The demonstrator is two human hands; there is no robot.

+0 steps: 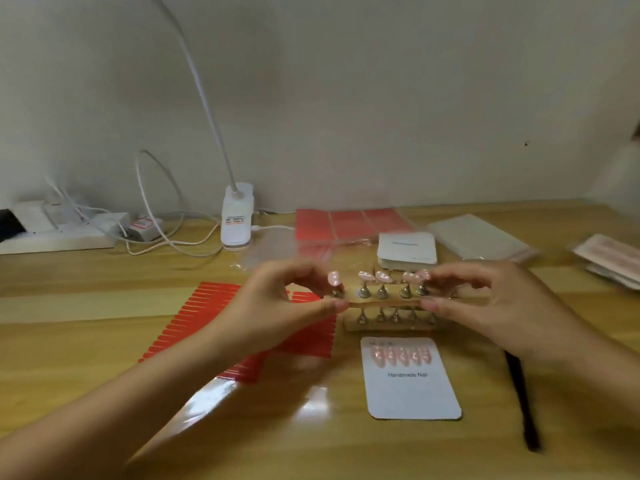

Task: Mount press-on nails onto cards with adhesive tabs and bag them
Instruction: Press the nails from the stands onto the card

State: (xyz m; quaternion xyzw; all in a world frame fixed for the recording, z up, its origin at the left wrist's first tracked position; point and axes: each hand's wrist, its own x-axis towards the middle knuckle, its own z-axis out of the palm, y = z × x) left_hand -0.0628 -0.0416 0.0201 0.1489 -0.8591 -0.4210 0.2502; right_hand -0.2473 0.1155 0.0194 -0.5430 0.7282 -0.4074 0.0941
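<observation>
two hands hold one thin wooden strip (382,303) up above the table (104,341). the left hand (277,306) pinches its left end and the right hand (485,303) pinches its right end, fingers closed on the wood. five little metal stands on the strip carry five pink nails (382,277), all in a row between the two hands. a second wooden strip (388,323) with five bare stands lies on the table just under it. one white card (412,386) lies in front with five pink nails stuck along its top. red tab sheets (207,317) lie under the left hand, and a stack of cards (407,251) sits behind.
</observation>
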